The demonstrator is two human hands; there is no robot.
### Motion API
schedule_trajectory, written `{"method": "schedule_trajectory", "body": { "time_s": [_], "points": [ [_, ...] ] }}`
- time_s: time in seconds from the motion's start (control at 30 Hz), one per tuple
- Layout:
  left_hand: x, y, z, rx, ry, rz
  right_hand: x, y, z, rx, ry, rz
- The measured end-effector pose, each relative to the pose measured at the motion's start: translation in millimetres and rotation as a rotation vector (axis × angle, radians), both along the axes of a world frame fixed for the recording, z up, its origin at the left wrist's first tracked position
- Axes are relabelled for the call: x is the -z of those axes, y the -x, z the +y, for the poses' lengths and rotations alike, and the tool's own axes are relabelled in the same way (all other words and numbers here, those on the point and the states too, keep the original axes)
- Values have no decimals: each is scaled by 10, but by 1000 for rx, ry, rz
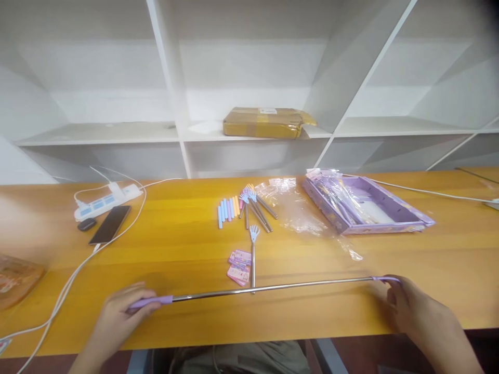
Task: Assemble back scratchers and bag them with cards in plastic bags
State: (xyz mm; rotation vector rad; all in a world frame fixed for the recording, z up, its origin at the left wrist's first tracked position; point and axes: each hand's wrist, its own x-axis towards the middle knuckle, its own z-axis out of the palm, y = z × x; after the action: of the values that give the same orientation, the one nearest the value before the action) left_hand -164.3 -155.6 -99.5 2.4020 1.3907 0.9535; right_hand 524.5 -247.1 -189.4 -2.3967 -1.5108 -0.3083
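Observation:
A telescopic back scratcher (273,287) is pulled out long and level above the table's near side. My left hand (120,314) is closed round its purple handle, and my right hand (415,306) grips its purple head end. Just beyond the rod lies another back scratcher (253,254) with a light-blue hand-shaped head, its lower end crossed by the rod. Small pink and purple cards (239,270) are beside it. Farther back are several short back scratchers (259,210) in a pile and a row of coloured handle tubes (228,209) in blue, purple and orange.
A purple open box (380,228) with plastic-wrapped pieces stands back right, clear plastic bags (298,208) beside it. On the left are a power strip (109,201), a phone (110,225) and white cables (74,272). A taped carton (263,123) sits on the shelf.

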Motion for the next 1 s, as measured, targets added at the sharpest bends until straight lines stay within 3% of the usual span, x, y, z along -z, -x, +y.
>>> {"method": "schedule_trajectory", "body": {
  "time_s": [0.1, 0.2, 0.33, 0.4, 0.5, 0.73, 1.0],
  "points": [
    [7, -89, 57, -49, 268, -67, -99, -94, 47, -43, 36, 100],
    [103, -401, 34, -43, 421, -104, -217, 227, 178, -134, 18, 120],
    [330, -1111, -153, -6, 419, -122, -219, 1534, 290, -478, -138, -52],
    [419, -1382, -248, -1, 364, -138, -199, 2207, 298, -549, -209, -103],
    [453, -1504, -298, 24, 327, -121, -206, 2738, 300, -597, -236, -112],
    [447, -1266, -124, 104, 143, -47, -136, 2748, 340, -698, -201, 51],
    [488, -1209, -22, 194, 49, -79, -170, 2714, 388, -769, -41, 285]
  ]
}}
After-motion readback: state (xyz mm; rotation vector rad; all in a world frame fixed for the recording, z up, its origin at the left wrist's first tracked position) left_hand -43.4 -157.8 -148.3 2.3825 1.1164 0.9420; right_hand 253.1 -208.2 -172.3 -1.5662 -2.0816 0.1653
